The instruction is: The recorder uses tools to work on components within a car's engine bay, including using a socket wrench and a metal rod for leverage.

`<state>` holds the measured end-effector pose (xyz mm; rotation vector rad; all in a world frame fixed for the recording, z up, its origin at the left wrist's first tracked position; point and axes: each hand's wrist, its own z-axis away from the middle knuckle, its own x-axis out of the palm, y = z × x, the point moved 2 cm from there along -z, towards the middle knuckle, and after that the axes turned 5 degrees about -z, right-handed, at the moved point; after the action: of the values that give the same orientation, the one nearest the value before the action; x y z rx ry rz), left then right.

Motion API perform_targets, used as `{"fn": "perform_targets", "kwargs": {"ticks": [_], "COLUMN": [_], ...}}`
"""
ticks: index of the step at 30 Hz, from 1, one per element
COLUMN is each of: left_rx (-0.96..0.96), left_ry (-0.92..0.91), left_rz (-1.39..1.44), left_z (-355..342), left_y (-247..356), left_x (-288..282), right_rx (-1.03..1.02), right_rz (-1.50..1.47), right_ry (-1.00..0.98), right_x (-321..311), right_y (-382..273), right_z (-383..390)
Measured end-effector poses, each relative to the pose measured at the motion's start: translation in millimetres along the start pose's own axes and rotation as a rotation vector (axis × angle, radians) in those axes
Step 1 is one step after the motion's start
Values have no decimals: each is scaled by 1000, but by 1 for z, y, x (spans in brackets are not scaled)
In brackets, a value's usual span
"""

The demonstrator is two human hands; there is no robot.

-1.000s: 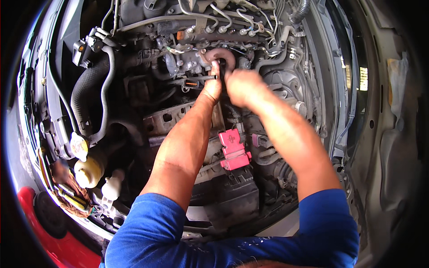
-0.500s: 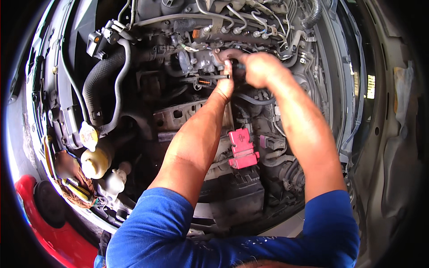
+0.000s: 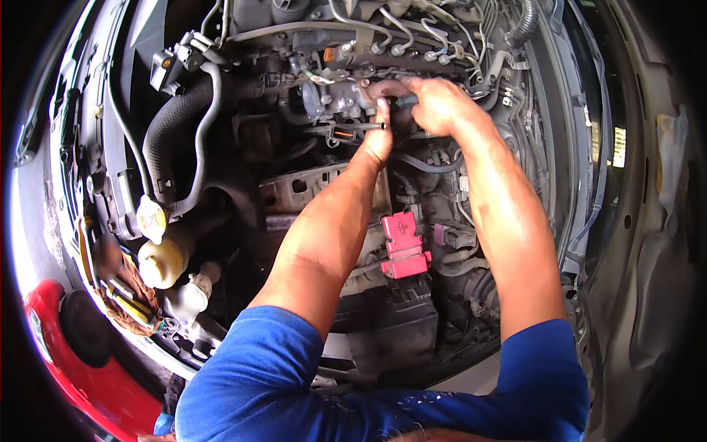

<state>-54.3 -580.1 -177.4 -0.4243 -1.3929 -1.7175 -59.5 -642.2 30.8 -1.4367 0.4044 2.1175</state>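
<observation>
Both of my arms reach into the engine bay, meeting at a reddish-brown curved pipe (image 3: 386,90) beside a metal housing (image 3: 337,101). My left hand (image 3: 381,135) is just below the pipe, its thumb pointing up against the pipe's underside. The other fingers of that hand are hidden among the parts. At the pipe's right end is my right hand (image 3: 444,108), index finger stretched along the top and the others curled down. A small dark bluish piece (image 3: 406,102) shows at those fingers; its kind cannot be made out. Next to my left wrist runs a thin dark tube (image 3: 364,127).
Below my hands are a metal bracket (image 3: 291,193), a pink-red terminal cover (image 3: 404,245) and a black battery (image 3: 387,324). Ribbed black hose (image 3: 166,136) and a yellowish reservoir (image 3: 160,264) lie left. Tools rest on a brown cloth (image 3: 136,295) at the front edge.
My right hand has gone from a blurred, closed fist to a looser grip with the index finger forward. My left hand stays at the pipe; the whole view has shifted slightly.
</observation>
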Motion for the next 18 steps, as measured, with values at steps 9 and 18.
{"fn": "perform_targets", "kwargs": {"ticks": [9, 18], "left_rx": [23, 2], "left_ry": [175, 36], "left_rz": [-184, -97], "left_z": [15, 7], "left_y": [2, -4], "left_x": [25, 0], "right_rx": [127, 72], "right_rz": [214, -4], "right_ry": [-305, -128], "right_x": [106, 57], "right_y": [16, 0], "right_z": [80, 42]}}
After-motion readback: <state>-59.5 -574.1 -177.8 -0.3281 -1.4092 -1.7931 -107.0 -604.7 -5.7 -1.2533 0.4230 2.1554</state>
